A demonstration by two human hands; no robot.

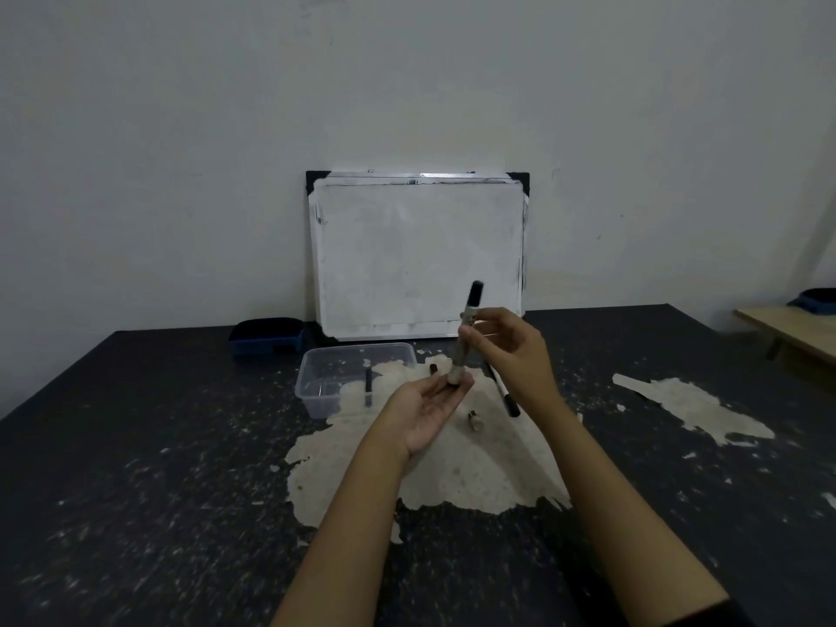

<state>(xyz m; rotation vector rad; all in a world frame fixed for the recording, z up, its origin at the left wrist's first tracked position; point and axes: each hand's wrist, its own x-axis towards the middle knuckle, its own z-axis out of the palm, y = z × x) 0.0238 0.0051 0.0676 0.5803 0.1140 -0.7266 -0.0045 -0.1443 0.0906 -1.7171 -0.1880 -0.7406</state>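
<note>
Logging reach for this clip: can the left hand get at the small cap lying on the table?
Probably yes: the cap lies bare just beside the left hand, nothing between them, though that palm props the marker the right hand holds.

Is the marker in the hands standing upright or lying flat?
Nearly upright: the right hand pinches the marker at its middle, black end up, lower end on the left hand.

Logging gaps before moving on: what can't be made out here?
Head view:
- Marker: print blurred; right hand covers its middle.
- Marker's lower end: partly hidden by left hand.
- Small piece on table: too small to identify.
- Dark stick in box: blurred behind the clear wall.
- Blue thing, right edge: cut off.
</note>
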